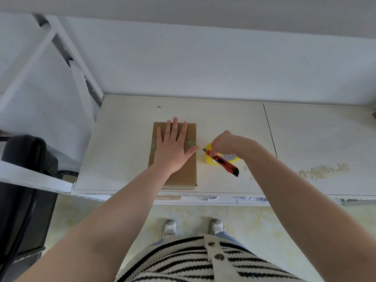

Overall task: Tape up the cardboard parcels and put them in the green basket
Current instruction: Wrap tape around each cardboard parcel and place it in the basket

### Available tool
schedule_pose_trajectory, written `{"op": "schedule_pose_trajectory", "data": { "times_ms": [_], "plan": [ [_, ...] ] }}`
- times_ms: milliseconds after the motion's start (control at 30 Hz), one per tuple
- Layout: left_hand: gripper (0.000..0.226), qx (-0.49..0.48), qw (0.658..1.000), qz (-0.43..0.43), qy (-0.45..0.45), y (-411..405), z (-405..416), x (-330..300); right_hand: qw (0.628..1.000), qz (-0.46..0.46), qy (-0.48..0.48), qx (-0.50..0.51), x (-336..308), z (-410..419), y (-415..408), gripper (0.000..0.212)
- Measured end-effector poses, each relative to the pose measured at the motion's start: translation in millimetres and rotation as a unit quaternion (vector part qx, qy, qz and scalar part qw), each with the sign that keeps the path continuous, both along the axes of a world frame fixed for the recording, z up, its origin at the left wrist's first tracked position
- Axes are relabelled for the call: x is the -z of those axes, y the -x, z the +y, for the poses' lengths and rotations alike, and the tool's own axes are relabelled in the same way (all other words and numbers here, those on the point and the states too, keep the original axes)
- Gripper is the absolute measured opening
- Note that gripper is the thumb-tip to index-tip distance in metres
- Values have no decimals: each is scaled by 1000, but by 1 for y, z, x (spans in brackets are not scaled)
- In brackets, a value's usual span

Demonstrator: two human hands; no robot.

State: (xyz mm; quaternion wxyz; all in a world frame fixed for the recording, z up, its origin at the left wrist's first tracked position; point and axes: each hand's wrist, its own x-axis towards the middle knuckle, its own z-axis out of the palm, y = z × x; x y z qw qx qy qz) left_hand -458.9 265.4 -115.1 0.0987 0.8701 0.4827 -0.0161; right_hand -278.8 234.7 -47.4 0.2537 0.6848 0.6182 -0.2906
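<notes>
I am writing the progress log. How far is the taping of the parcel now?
Done: a tape strip lies across the parcel. In hand: the left hand presses it flat while the right hand holds the red knife at the tape beside the roll. Left: cutting, then basketing; no green basket is visible.

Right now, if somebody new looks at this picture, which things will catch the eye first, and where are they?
First the left hand, laid flat with straight fingers on the cardboard parcel in the middle of the pale table. Just right of it, the right hand grips a red utility knife, its blade tip pointing at the clear tape stretched off the parcel's right edge. Under the knife lies a yellow tape roll.
</notes>
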Motion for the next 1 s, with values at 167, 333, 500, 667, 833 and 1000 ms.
{"op": "schedule_pose_trajectory", "data": {
  "times_ms": [167, 333, 500, 667, 833, 1000],
  "plan": [
    [88, -3, 1000, 0, 1, 0, 0, -1, 1000, -24, -5, -8, 2, 3, 4, 27],
    [89, -2, 1000, 9, -3, 0, -1, -3, 990, 31, -81, 112, 4, -5, 7, 27],
    [85, -2, 1000, 0, -2, 0, -1, -1, 767, 364, -261, 460, 6, -24, -18, 24],
    [84, 0, 1000, 5, 6, 0, -1, -1, 678, 296, -332, 585, 37, -54, -77, 22],
    [84, -1, 1000, 12, 15, -1, 0, -3, 809, 153, -227, 520, 80, -84, -98, 19],
    [84, 0, 1000, 17, 11, 0, 0, -4, 832, 139, -343, 413, 46, -48, -82, 28]
  ]
}}
